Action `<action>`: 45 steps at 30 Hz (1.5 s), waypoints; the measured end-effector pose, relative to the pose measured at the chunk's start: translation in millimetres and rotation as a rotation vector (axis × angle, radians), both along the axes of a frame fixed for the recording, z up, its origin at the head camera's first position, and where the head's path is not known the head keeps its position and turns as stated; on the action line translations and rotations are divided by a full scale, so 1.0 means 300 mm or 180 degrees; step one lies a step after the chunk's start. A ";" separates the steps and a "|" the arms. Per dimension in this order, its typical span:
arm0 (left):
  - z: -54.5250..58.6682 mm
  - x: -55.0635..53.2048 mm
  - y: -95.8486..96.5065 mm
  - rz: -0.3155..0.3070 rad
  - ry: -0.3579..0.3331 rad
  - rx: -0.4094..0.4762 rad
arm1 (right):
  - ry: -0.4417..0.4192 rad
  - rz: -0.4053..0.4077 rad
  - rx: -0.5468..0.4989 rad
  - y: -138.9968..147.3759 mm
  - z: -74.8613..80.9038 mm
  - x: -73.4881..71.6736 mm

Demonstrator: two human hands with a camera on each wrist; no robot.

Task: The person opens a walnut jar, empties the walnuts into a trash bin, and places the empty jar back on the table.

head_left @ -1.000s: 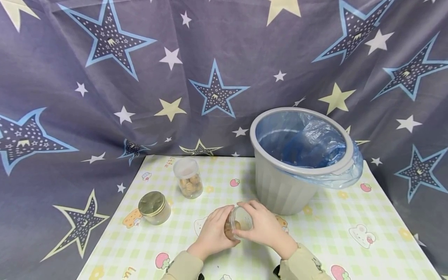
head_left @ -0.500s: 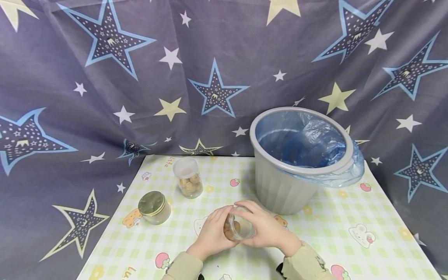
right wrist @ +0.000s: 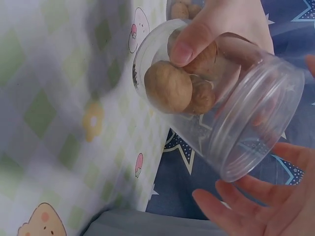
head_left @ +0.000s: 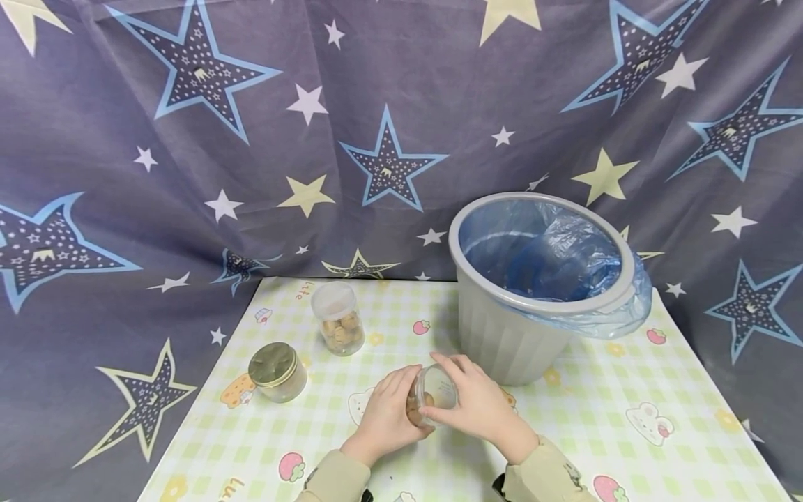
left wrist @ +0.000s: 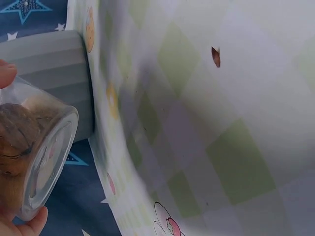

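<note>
A clear screw-top jar [head_left: 440, 390] with round brown pieces, perhaps walnuts, is held tilted above the table. My left hand [head_left: 390, 413] grips its lower body, with the thumb [right wrist: 189, 46] across the side in the right wrist view. At the clear, ridged top, my right hand [head_left: 479, 404] has its fingers [right wrist: 256, 191] spread loosely around the edge. Whether a clear lid covers the mouth cannot be told for sure. The brown pieces [right wrist: 169, 87] lie towards the jar's base. In the left wrist view, the jar's base [left wrist: 51, 160] faces the camera.
A grey bin [head_left: 502, 341] with a blue liner stands behind my right hand. On the left are a jar of brown pieces with a whitish lid [head_left: 334, 300] and a gold-lidded jar [head_left: 276, 373]. A small brown scrap [left wrist: 215, 57] lies on the checked cloth [head_left: 602, 418].
My right hand has turned around the jar's top and back, its fingers now looser and higher. The left hand keeps its grip, and the jar has barely shifted.
</note>
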State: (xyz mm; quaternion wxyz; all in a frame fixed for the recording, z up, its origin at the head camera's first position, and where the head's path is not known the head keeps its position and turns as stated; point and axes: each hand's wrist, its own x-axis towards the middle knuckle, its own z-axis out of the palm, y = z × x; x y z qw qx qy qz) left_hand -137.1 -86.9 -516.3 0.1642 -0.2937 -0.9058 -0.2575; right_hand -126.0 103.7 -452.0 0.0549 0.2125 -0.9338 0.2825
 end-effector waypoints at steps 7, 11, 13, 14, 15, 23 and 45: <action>-0.006 -0.001 0.000 0.0039 0.0051 0.0014 | -0.0094 0.0000 0.0050 -0.003 -0.011 0.000; -0.010 0.000 -0.004 0.0037 0.0110 0.0004 | 0.0020 0.0055 0.0059 -0.002 -0.013 0.001; -0.011 0.001 -0.005 0.0036 0.0115 -0.0012 | 0.0048 0.0111 0.0070 -0.001 -0.011 0.000; -0.011 0.002 -0.006 0.0033 0.0109 -0.0022 | 0.0046 0.0141 0.0074 -0.001 -0.010 -0.001; -0.011 0.002 -0.007 0.0032 0.0092 -0.0019 | 0.0048 0.0170 0.0075 0.000 -0.009 -0.001; -0.013 0.004 -0.010 0.0022 -0.0046 0.0003 | 0.0087 0.0303 0.0069 0.003 -0.005 -0.001; -0.014 0.010 -0.025 -0.0072 -0.0143 0.0131 | 0.0384 0.0662 0.0120 0.018 0.004 -0.010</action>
